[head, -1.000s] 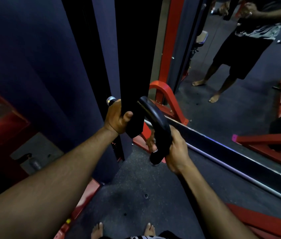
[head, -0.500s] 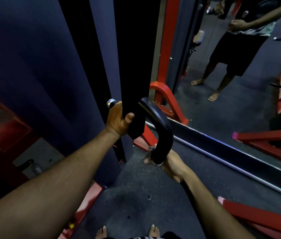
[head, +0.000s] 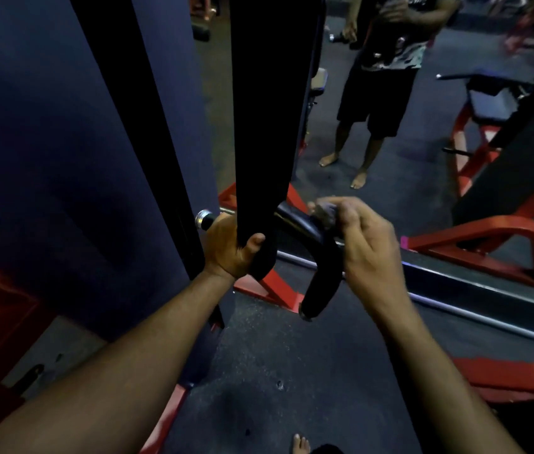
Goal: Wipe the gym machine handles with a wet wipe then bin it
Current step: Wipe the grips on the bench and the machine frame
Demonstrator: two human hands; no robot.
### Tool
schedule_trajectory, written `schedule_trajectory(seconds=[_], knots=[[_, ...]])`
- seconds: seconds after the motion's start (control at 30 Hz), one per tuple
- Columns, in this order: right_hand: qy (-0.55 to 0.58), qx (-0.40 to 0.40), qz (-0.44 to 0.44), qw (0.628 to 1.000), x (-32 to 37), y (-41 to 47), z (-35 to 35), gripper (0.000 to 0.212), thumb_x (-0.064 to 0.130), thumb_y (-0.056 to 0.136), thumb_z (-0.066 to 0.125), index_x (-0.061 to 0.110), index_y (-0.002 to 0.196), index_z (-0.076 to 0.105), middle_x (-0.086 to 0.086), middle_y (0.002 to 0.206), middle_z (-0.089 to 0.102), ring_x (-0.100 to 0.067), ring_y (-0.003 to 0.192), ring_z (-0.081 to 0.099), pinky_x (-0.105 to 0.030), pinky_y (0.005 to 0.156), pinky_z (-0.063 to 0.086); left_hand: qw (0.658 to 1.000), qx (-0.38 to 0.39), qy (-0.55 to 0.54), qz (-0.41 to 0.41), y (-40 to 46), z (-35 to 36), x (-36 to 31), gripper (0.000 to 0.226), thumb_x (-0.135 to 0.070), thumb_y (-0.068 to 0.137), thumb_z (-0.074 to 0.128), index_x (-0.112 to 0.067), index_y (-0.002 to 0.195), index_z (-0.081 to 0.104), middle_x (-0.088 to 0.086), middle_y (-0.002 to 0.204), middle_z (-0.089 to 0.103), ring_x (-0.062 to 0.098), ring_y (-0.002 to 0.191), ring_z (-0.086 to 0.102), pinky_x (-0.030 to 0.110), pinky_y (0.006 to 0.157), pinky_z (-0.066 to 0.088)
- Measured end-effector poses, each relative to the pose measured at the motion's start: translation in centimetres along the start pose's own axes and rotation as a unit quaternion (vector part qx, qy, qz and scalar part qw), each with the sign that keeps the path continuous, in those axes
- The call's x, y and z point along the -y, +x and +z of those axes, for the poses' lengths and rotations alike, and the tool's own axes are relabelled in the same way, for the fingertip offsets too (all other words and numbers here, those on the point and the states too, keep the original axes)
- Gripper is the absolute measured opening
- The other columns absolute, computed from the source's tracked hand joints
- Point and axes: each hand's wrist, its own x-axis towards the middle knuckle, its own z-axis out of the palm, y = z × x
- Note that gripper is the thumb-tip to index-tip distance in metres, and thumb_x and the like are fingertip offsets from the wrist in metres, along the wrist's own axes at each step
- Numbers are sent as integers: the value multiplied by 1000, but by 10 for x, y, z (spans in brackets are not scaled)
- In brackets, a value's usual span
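A black curved handle (head: 319, 276) hangs from a wide black strap (head: 267, 126), its lower end pointing at the floor. My left hand (head: 231, 249) grips the handle's left part, beside its silver end cap (head: 202, 218). My right hand (head: 362, 244) is up at the top of the curve, its fingers curled over a small dark crumpled wipe (head: 324, 216) that they press against the handle. Most of the wipe is hidden under the fingers.
A dark blue machine column (head: 72, 152) stands at the left. Red frame legs (head: 272, 286) sit on the dark rubber floor behind the handle. A mirror (head: 422, 178) ahead reflects a person and red equipment. My bare toes (head: 300, 444) show at the bottom.
My right hand has moved from the handle's lower end up to the top of its curve with the wipe. My left hand keeps its grip.
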Motion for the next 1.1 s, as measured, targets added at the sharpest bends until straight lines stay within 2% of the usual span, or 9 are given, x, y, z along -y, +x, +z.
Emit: schedule_trajectory(seconds=[0.1, 0.27, 0.47, 0.57, 0.67, 0.77, 0.9, 1.0, 1.1], knots=[[-162, -19, -96, 982, 6, -7, 25, 36, 26, 107, 41, 14, 133, 62, -1, 125, 69, -10, 113, 64, -21, 93, 50, 999, 12, 29, -8, -1, 2, 8, 90, -82, 94, 9, -7, 65, 50, 13, 60, 54, 34, 54, 53, 34, 58, 28], [-184, -110, -188, 958, -15, -40, 33, 40, 9, 105, 45, -3, 143, 50, -13, 148, 51, -15, 139, 48, -31, 113, 40, 999, 29, 30, 21, 3, -3, 8, 91, -79, 96, 13, -5, 69, 58, 12, 60, 57, 35, 54, 57, 33, 58, 30], [-161, -280, -16, 946, -49, -88, 61, 40, 21, 105, 42, 2, 135, 60, -1, 136, 61, -7, 125, 57, -11, 103, 39, 999, 34, 22, 29, 4, -9, 5, 99, -80, 95, 13, -1, 105, 72, 19, 66, 61, 39, 58, 61, 38, 57, 40], [-95, -329, 154, 927, -75, -119, 98, 37, 26, 107, 40, 8, 127, 66, 0, 117, 73, -2, 104, 64, -7, 88, 43, 998, 56, -16, 16, 5, -11, 4, 98, -82, 93, 17, -3, 123, 67, 24, 86, 70, 43, 74, 66, 48, 65, 50], [96, -334, 297, 889, -90, -131, 129, 30, 22, 109, 38, 18, 110, 68, 10, 98, 74, 1, 88, 67, -29, 82, 52, 997, 74, -13, 20, 3, -14, 4, 98, -81, 93, 16, -2, 121, 67, 23, 88, 70, 44, 76, 65, 48, 67, 47], [413, -314, 377, 767, -80, -121, 144, 33, 18, 108, 37, 10, 103, 69, -8, 98, 76, -22, 84, 74, -36, 72, 60, 995, 100, 0, 29, 1, -18, 3, 104, -84, 92, 11, -1, 115, 70, 21, 81, 68, 41, 73, 63, 42, 64, 35], [574, -389, 353, 629, -56, -114, 137, 36, 9, 108, 30, -8, 111, 61, -18, 81, 72, -25, 73, 74, -34, 65, 62, 990, 130, -27, 36, 1, -21, 9, 98, -83, 93, 16, -6, 124, 67, 18, 83, 69, 41, 76, 64, 46, 67, 44], [586, -384, 362, 615, -47, -118, 122, 43, 16, 111, 25, -11, 107, 58, -21, 80, 73, -28, 76, 73, -36, 69, 63, 989, 138, -26, 43, 1, -23, 16, 96, -83, 93, 16, -8, 129, 63, 20, 91, 70, 42, 83, 64, 49, 71, 46], [547, -301, 408, 666, -30, -129, 120, 43, 19, 111, 26, -12, 120, 55, -22, 95, 73, -28, 86, 74, -35, 73, 62, 989, 142, -23, 40, 0, -29, 10, 93, -81, 93, 18, -7, 131, 60, 23, 90, 69, 45, 82, 62, 45, 68, 42]])
